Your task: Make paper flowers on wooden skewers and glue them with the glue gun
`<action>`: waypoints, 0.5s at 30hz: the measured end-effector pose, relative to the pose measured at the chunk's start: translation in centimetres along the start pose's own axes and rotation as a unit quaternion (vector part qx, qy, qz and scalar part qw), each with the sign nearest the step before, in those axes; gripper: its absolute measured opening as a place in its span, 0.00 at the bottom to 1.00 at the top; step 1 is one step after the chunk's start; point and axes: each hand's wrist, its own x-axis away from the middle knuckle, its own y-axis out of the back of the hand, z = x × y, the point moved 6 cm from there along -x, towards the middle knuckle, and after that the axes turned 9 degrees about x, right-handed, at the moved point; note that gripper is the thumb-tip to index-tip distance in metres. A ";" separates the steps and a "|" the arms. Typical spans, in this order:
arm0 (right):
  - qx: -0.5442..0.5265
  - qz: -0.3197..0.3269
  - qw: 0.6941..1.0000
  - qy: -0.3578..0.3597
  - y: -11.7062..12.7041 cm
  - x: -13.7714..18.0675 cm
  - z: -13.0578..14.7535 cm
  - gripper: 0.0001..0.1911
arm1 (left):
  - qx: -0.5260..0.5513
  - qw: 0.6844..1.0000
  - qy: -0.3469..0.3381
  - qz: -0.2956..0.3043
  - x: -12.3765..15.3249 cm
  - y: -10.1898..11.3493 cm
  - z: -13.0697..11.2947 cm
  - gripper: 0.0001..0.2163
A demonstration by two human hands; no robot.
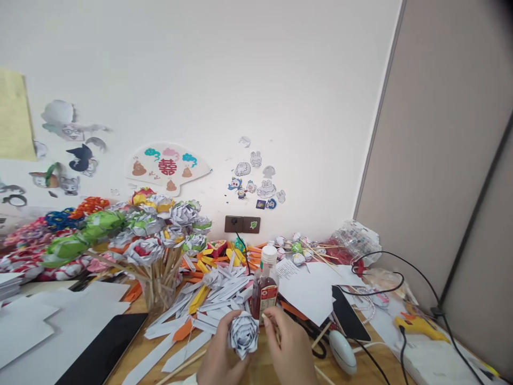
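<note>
Your left hand curls around the paper flower, perhaps to steady it without crushing petals; your right hand pinches beside it, on what, if anything, I cannot tell.

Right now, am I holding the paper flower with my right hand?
No, your left hand holds the paper flower, while your right hand is beside it, near the bottle.
</note>
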 end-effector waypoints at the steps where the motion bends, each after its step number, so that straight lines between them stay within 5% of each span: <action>1: 0.006 0.004 1.000 0.007 -0.1 0.1 0.1 0.12 | 0.001 1.000 0.000 0.005 0.0 0.0 -0.1 0.22; 11: -0.005 -0.026 1.000 0.012 0.2 -0.2 -0.5 0.11 | 0.028 0.999 0.002 0.017 -0.4 0.1 -0.1 0.21; 15: 0.001 -0.008 0.998 0.070 0.6 -0.6 -0.4 0.10 | 0.058 0.995 0.008 0.077 -0.2 -0.6 0.8 0.27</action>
